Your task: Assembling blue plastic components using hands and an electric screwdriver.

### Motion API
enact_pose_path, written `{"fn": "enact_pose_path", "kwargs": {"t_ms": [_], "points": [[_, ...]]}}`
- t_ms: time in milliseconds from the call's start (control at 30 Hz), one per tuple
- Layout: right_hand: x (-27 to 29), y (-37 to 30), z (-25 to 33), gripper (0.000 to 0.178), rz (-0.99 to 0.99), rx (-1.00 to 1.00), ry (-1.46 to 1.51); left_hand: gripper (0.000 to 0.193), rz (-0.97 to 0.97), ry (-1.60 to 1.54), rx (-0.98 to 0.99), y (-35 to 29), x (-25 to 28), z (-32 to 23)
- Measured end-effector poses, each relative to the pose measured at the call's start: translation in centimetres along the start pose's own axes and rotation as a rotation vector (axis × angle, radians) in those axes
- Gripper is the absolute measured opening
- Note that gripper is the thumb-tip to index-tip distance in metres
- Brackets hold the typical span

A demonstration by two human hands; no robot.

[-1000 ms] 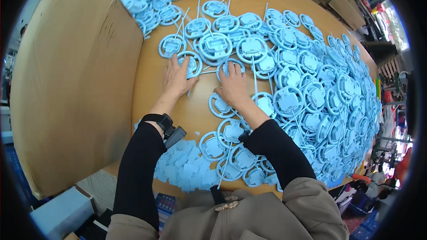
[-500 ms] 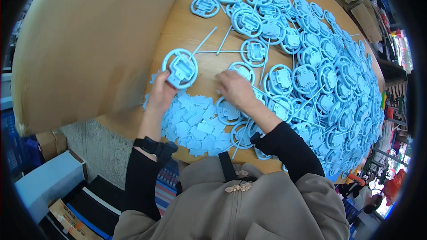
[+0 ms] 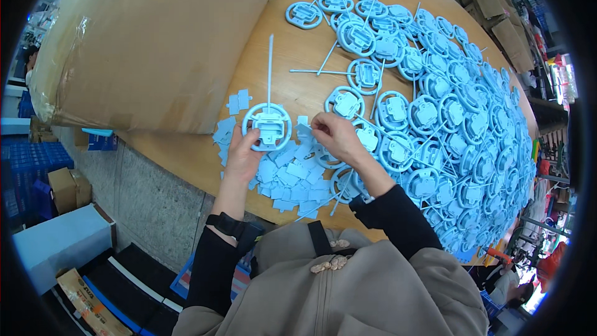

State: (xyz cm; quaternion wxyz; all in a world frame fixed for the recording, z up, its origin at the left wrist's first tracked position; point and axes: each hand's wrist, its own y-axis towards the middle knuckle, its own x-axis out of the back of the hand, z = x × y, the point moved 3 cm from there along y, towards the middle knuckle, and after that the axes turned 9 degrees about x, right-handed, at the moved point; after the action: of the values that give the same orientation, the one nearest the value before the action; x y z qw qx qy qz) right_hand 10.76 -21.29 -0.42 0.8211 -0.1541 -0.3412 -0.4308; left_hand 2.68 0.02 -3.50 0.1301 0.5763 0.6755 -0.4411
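Turned stem-outward since earlier, near a carton [image 3: 161,56], contents hidden, that recessed blue wheel [image 3: 271,129] is finger-pinched in the left hand [image 3: 242,157]; the right hand [image 3: 340,138] pinches a flat tab [image 3: 303,129].

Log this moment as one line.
left hand: holding stick-handled round light-blue plastic frame | right hand: touching small flat light-blue plastic piece | brown cardboard box: left

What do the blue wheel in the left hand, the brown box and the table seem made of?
Blue wheel: probably plastic, satin, with moulded-looking ridges and even colour.
Brown box: likely cardboard, mostly dull, with shiny tape-like patches at one end.
Table: wood or laminate, smooth and tan; cannot tell which.
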Motion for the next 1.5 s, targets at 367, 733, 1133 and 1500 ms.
{"fn": "enact_pose_path", "kwargs": {"t_ms": [367,733,1133,1500], "points": [[2.4,-3.1,-0.6,0.019,-0.374,-0.214,0.507,0.053,0.071,0.565,-0.125,2.4,-9.0,4.8],[4.9,-5.6,-4.9,0.046,-0.263,-0.518,1.311,0.053,0.222,0.139,0.131,4.5,-14.4,6.7],[6.5,-7.8,-5.2,0.052,-0.394,-0.522,1.493,0.054,0.222,0.544,0.042,6.3,-15.7,8.1],[6.4,-9.0,-5.8,0.052,-0.403,-0.464,1.484,0.054,0.377,0.465,0.267,6.4,-16.9,7.2]]}}
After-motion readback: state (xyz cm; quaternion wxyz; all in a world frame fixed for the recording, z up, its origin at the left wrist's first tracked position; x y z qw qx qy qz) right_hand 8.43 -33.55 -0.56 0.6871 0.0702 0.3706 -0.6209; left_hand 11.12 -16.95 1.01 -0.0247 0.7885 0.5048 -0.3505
